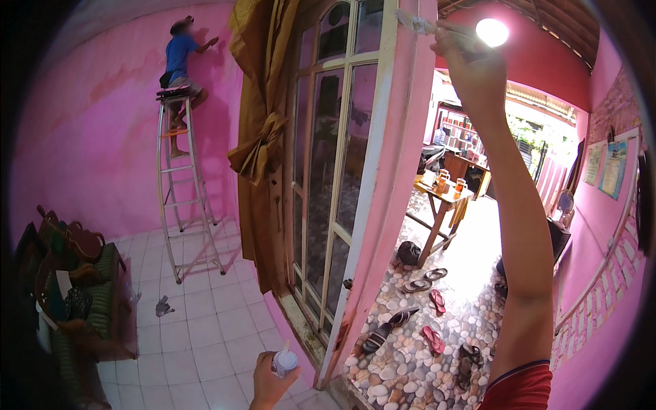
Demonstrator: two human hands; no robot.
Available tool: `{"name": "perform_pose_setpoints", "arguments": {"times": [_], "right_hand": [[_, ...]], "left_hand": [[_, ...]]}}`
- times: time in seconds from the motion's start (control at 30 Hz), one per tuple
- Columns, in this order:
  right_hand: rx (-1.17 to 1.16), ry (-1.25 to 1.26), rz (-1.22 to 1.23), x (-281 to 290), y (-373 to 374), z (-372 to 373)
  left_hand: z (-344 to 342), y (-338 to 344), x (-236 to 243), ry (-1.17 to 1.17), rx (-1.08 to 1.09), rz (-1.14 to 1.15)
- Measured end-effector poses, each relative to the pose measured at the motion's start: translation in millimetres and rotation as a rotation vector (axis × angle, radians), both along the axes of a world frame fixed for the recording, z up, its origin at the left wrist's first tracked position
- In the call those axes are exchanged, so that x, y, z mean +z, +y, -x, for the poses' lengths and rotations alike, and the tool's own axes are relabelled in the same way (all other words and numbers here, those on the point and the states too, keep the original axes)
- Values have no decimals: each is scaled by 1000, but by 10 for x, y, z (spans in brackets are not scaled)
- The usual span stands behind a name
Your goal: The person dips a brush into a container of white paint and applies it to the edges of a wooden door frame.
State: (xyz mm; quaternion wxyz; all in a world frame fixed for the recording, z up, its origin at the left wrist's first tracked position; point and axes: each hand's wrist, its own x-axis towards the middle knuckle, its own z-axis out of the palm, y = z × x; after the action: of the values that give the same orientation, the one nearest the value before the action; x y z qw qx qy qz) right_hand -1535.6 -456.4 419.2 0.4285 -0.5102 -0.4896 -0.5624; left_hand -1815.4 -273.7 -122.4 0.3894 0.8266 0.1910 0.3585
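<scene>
My right arm is raised high, and my right hand [478, 68] is closed around the handle of a paintbrush [418, 24]. The bristle end points left, at the upper part of the white-and-pink door frame [374, 147]; whether it touches the frame I cannot tell. Low in the middle, my left hand [270, 384] grips a small plastic cup [285, 362] with pale contents, a light stick [287, 346] standing up out of it. Beside the frame is a glass-paned door [328, 137] with cream bars.
At left, another person [179, 58] in blue sits atop a tall stepladder [181, 184] by a pink wall. A gold curtain [263, 143] hangs beside the glass. Green sofa [102, 280] stands left. Through the doorway are sandals [434, 338] on pebble-patterned floor and a wooden table [447, 198].
</scene>
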Motion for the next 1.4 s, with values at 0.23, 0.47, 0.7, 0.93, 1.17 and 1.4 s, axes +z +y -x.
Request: {"name": "perform_pose_setpoints", "arguments": {"times": [0.23, 0.47, 0.7, 0.93, 1.17, 1.4], "right_hand": [[71, 192, 123, -598, -84, 167], [235, -76, -3, -90, -160, -239], [-32, 168, 116, -654, -105, 188], [6, 195, 152, -723, -276, 196], [-143, -66, 133, -653, -208, 60], [3, 327, 362, -1201, -360, 450]], "left_hand": [[44, 18, 1, 37, -12, 87], [-19, 2, 27, 38, -35, 66], [-29, -52, 32, 33, -27, 69], [-25, -61, 104, -20, -25, 88], [-101, -82, -4, -1, -55, 1], [-44, -61, -25, 3, -28, 22]]}}
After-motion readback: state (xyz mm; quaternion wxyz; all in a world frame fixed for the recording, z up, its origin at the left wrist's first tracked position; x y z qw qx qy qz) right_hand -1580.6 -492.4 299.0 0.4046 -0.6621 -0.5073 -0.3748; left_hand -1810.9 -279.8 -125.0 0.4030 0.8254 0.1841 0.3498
